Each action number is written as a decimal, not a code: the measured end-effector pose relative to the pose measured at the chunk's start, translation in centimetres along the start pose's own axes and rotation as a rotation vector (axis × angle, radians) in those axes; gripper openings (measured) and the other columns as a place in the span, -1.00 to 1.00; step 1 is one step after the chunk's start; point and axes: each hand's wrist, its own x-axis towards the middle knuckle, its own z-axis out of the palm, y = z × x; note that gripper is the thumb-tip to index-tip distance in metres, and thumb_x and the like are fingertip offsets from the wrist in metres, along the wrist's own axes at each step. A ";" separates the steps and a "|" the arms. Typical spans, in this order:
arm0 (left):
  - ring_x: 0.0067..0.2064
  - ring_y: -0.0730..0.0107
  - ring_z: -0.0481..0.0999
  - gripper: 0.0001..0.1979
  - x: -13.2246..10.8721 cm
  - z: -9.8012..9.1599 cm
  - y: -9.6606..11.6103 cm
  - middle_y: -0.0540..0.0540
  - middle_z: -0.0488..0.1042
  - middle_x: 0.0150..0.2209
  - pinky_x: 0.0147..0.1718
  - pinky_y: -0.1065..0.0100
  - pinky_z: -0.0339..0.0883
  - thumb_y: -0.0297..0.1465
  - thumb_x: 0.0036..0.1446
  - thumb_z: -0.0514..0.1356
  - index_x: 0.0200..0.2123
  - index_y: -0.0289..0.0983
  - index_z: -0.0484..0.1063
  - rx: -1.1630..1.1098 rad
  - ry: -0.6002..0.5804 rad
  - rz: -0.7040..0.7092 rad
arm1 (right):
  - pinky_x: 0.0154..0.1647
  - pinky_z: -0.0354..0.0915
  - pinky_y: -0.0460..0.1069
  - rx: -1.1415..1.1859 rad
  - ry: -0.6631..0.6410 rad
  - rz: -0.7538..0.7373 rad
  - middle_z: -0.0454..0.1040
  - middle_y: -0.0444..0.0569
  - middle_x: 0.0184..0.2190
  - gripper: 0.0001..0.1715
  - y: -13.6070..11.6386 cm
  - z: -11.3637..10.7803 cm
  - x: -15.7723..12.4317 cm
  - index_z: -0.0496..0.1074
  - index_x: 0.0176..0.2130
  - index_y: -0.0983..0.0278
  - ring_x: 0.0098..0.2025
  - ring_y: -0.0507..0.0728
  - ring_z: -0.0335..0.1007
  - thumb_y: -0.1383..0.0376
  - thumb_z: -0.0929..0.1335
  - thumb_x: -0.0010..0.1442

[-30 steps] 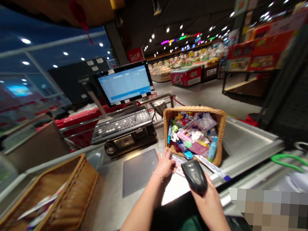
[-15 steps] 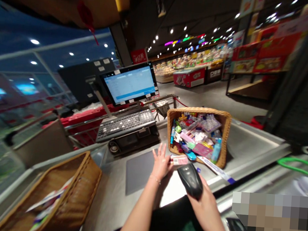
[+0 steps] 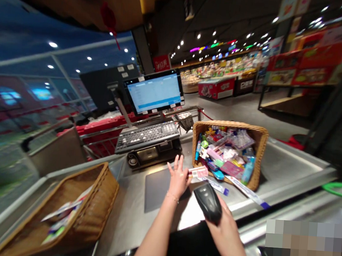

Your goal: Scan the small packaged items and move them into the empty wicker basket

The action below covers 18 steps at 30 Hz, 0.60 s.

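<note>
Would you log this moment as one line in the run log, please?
left hand: beside small packet | right hand: holding barcode scanner | nearby: full wicker basket, keyboard

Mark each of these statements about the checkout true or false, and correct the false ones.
1. The right hand grips a black handheld scanner. True.
2. The full wicker basket stands on the floor. False: it sits on the steel counter.
3. The monitor is switched off. False: its screen is lit, showing a pale blue display.
4. A second wicker basket at lower left holds flat packets. True.
5. The left hand has a thin bracelet at its wrist. True.
</note>
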 end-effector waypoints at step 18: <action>0.41 -0.05 -0.25 -0.85 -1.3 -1.4 -2.3 -0.22 -0.10 0.40 0.23 -0.38 -0.30 -0.34 0.06 0.22 -0.26 -0.21 0.45 0.016 0.019 -0.074 | 0.27 0.15 0.30 0.057 -0.039 -0.001 0.36 0.20 0.15 -0.34 -2.7 2.4 -0.6 0.26 0.14 0.36 0.27 0.35 0.21 0.27 0.24 0.04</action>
